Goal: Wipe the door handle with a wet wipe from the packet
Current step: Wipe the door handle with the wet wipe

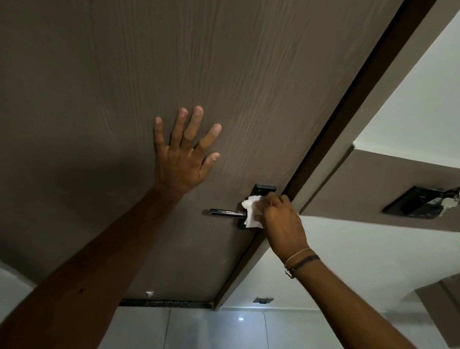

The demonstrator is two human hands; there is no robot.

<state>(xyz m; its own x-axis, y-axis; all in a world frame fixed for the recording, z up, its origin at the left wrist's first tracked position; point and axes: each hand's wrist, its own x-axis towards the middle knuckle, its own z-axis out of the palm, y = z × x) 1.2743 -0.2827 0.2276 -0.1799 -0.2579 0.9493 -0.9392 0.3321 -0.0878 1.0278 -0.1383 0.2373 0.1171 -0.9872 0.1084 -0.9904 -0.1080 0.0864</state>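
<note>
A dark lever door handle (226, 212) on a black lock plate (264, 187) sits near the right edge of a brown wood-grain door (122, 77). My right hand (282, 221) presses a crumpled white wet wipe (251, 211) against the plate where the lever joins it. My left hand (185, 151) lies flat on the door, fingers spread, above and left of the handle. The wipe packet is not in view.
The door frame (330, 141) runs diagonally at the right. A brown wall panel (381, 186) carries a black fitting (422, 202). A small dark switch (263, 300) sits low on the white wall. Glossy floor tiles (216, 332) lie below.
</note>
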